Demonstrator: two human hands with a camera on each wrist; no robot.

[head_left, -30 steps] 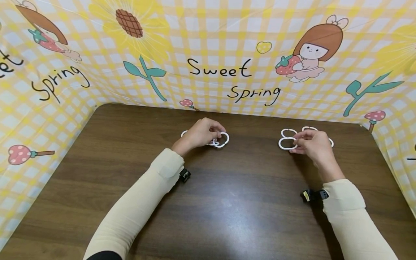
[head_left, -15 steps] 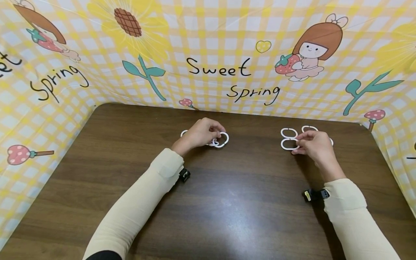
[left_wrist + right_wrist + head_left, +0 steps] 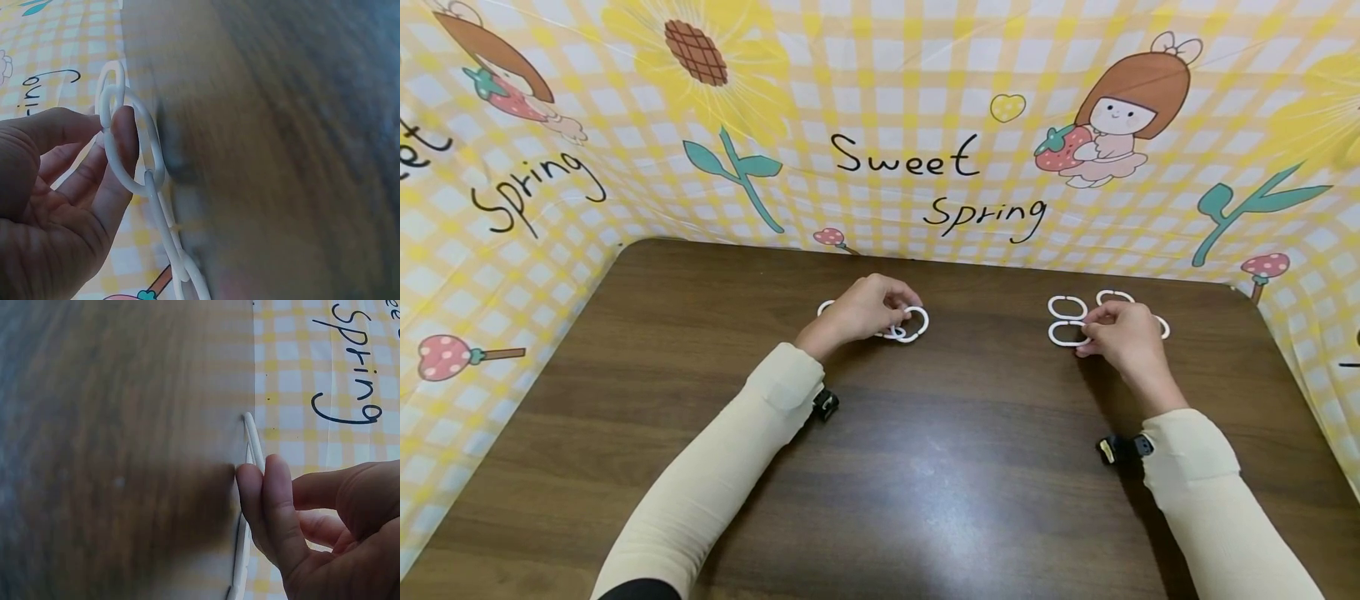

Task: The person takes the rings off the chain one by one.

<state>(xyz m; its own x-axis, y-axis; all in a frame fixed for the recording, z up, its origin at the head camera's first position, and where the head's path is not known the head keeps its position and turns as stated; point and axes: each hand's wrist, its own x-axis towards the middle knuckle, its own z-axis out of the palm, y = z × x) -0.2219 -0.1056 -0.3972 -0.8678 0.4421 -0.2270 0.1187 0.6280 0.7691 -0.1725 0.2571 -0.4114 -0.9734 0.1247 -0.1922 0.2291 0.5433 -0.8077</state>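
Note:
With thumb and fingertips my left hand (image 3: 865, 307) pinches a white plastic chain link (image 3: 114, 162) near the back of the table. Other white links (image 3: 164, 212) hook through it in a short chain, partly hidden behind the hand in the head view. On the right, my right hand (image 3: 1126, 337) pinches the right end of an oval white link (image 3: 1063, 343) low at the tabletop. Just behind that one lies another oval link (image 3: 1066, 298). More white links (image 3: 1115, 293) show behind and to the right of the right hand, their lower parts covered by it.
The brown wooden table (image 3: 925, 467) meets a yellow checked cloth (image 3: 910, 75) at its back and sides. Small black cameras (image 3: 826, 405) sit at both wrists. Bare tabletop lies between the two hands.
My right hand has shifted slightly to the right with its link, which now lines up more closely in front of the link behind it. The left hand has stayed nearly still.

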